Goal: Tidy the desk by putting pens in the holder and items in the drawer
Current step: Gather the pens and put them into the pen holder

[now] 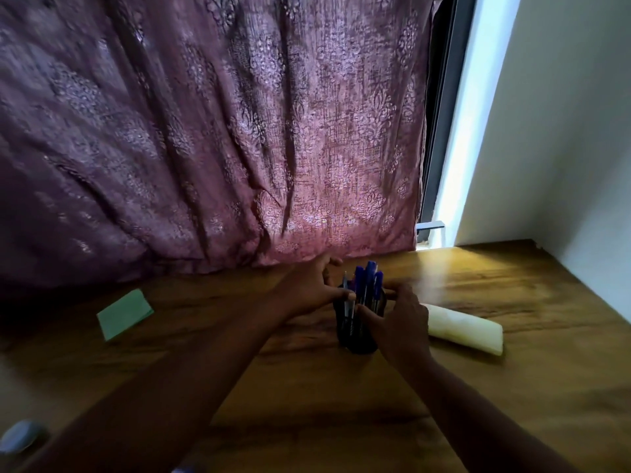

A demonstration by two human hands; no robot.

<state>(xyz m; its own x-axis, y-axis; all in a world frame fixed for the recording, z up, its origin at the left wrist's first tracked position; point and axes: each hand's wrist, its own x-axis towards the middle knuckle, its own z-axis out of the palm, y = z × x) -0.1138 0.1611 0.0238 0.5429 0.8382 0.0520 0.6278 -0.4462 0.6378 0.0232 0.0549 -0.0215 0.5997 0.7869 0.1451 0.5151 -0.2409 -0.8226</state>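
Note:
A dark pen holder (355,331) stands on the wooden desk (307,397) near its back edge. Several blue-capped pens (367,283) stick up out of it. My left hand (312,288) grips the holder's rim from the left, thumb on the near side. My right hand (397,319) curls round the holder from the right, fingers at the rim. A green sticky-note pad (124,314) lies on the desk at the left. A pale cream pouch (467,329) lies on the desk to the right of the holder.
A purple patterned curtain (211,131) hangs behind the desk's back edge. A white wall (563,131) borders the desk on the right. A small grey-blue rounded object (22,435) sits at the near left corner.

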